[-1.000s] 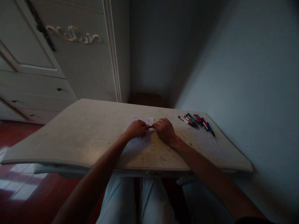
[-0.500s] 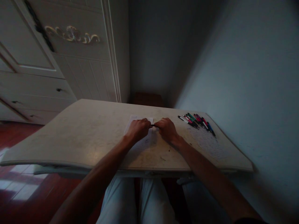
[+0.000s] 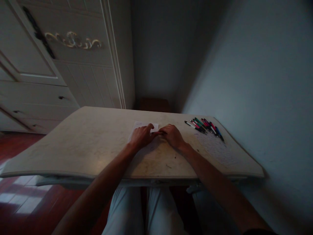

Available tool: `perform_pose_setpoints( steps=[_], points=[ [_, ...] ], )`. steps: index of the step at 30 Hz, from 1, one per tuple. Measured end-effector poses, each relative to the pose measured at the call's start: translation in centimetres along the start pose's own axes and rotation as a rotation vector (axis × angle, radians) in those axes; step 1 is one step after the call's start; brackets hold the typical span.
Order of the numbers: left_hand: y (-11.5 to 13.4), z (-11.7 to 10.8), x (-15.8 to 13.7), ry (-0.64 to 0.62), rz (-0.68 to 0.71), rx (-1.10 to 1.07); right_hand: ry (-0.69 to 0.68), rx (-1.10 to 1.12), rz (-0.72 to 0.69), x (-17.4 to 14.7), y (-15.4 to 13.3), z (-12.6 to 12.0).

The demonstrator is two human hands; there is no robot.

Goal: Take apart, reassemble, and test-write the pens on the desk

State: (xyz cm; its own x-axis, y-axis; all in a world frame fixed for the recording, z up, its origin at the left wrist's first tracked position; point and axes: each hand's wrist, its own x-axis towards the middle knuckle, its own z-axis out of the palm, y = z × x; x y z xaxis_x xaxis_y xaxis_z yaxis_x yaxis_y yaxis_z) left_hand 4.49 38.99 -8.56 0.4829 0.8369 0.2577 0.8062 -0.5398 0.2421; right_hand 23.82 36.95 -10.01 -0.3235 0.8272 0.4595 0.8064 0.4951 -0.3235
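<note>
Over a sheet of paper [image 3: 154,128] on the table, my two hands meet at the fingertips. My left hand [image 3: 142,135] lies with its thumb lifted away and its index finger stretched toward the right; nothing shows in its grasp. The fingers of my right hand [image 3: 173,135] are curled closed around a slim dark pen, which they almost fully hide. Part of the paper is covered by my left hand and forearm.
On the right of the pale table [image 3: 97,140] lies a group of several pens [image 3: 205,125], beside a written sheet [image 3: 217,150]. Small dark bits dot the tabletop near my right forearm. A wall [image 3: 269,98] borders the right side; a white cabinet [image 3: 93,81] stands behind at left.
My left thumb has lifted and its grip on the dark pen has loosened. The pen, visible between both hands before, is now mostly hidden at my right hand.
</note>
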Motion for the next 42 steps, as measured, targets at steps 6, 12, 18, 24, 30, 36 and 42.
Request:
perform_pose_setpoints(
  steps=[6, 12, 18, 24, 30, 36, 42],
  points=[
    [-1.0, 0.6, 0.2, 0.085, 0.099, -0.101, 0.161, 0.377, 0.177, -0.1, 0.6, -0.3],
    [-1.4, 1.1, 0.3, 0.194, 0.144, -0.145, 0.159, 0.617, 0.381, -0.2, 0.9, -0.1],
    [-1.2, 1.1, 0.2, 0.161, 0.175, -0.143, 0.074, 0.598, 0.387, -0.4, 0.0, 0.1],
    [-1.4, 0.7, 0.1, 0.157, 0.063, -0.199, 0.127, 0.600, 0.415, -0.3, -0.2, -0.2],
    [-2.3, 0.5, 0.6, 0.285, -0.016, -0.461, 0.231, 0.610, 0.480, -0.1, 1.2, -0.3],
    [-1.8, 0.0, 0.9, 0.305, -0.107, -0.880, 0.266, 0.707, 0.510, 0.2, 1.9, -0.6],
    [-1.5, -0.1, 0.9, 0.246, -0.229, -1.030, 0.247, 0.727, 0.481, 0.2, 1.7, -0.5]
  ],
)
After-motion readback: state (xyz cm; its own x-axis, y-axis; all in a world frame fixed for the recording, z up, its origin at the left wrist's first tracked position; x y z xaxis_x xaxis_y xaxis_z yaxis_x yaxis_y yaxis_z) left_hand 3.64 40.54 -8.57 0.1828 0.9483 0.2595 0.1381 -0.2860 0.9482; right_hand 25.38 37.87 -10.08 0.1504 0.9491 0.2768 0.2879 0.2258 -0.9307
